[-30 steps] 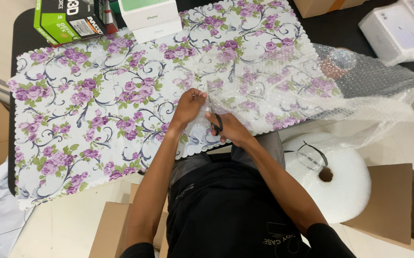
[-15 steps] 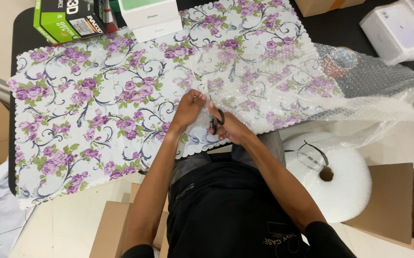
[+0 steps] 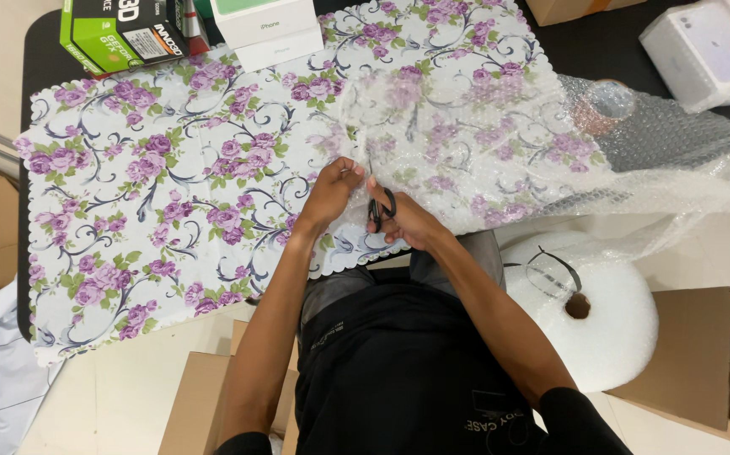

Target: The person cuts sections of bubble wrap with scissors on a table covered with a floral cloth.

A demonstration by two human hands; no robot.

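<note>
A sheet of clear bubble wrap point(image 3: 500, 143) lies spread over the right half of a table covered by a purple floral cloth point(image 3: 146, 194). My left hand point(image 3: 331, 190) pinches the near left edge of the sheet. My right hand point(image 3: 403, 221) grips black-handled scissors point(image 3: 379, 209), whose blades point away from me into the sheet beside my left fingers. The blades are mostly hidden by my hands and the plastic.
A large bubble wrap roll point(image 3: 584, 307) stands on the floor at my right, by cardboard boxes point(image 3: 702, 354). A green and black box point(image 3: 120, 34) and a white box point(image 3: 268, 29) sit at the far edge. Another white box point(image 3: 706, 50) lies far right.
Both hands have moved a little farther from me across the table, the scissors travelling along the bubble wrap edge with them.
</note>
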